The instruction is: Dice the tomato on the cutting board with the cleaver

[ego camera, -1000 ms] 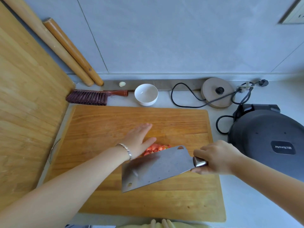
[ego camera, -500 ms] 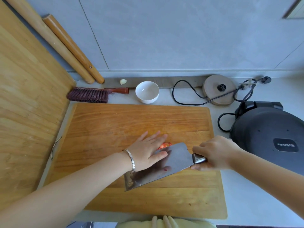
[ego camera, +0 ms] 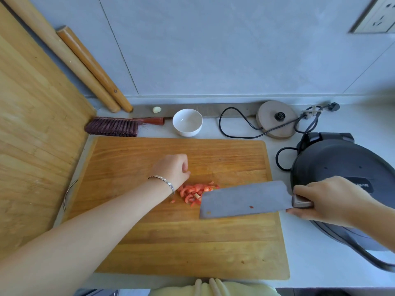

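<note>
A small heap of red tomato pieces [ego camera: 195,192] lies near the middle of the wooden cutting board [ego camera: 171,242]. My right hand [ego camera: 327,198] grips the handle of the cleaver [ego camera: 245,199], whose broad grey blade lies tilted just right of the heap, with a red speck stuck on it. My left hand [ego camera: 172,169], a bracelet on its wrist, rests loosely curled on the board just left of and behind the tomato pieces, holding nothing.
Behind the board stand a white bowl [ego camera: 187,122], a brush [ego camera: 115,126], a garlic clove [ego camera: 156,109] and a kettle base [ego camera: 276,119] with its cord. A black electric pan [ego camera: 342,180] sits at the right. A big wooden board [ego camera: 32,135] and two rolling pins [ego camera: 85,69] lean at the left.
My left hand came off the blade's flat side and drew back to the left, curling up. The cleaver swung right, uncovering the tomato pieces.
</note>
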